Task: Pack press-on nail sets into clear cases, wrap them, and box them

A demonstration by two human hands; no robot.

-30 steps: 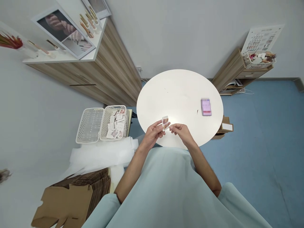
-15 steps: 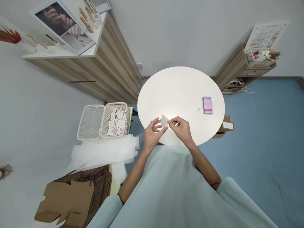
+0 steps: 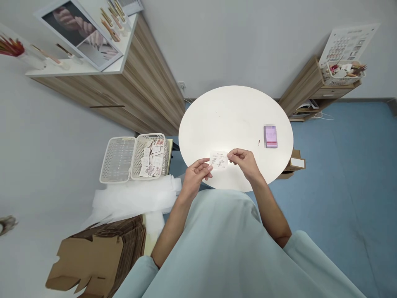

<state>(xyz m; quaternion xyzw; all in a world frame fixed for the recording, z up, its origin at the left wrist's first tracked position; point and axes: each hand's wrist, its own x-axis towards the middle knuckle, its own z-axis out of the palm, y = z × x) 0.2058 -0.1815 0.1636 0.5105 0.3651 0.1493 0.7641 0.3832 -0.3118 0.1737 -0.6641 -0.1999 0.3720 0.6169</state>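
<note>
Left hand (image 3: 196, 174) and right hand (image 3: 244, 161) in fingertip pinches, forearms (image 3: 172, 225) slanted inward.

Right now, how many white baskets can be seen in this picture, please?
2: one open basket left of the round table, and one filled basket on the wooden cabinet at right. Others may be hidden.

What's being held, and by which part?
A printed card: the left hand grips its left edge, thumb near the lower corner; the right hand pinches it near the upper right corner.
</note>
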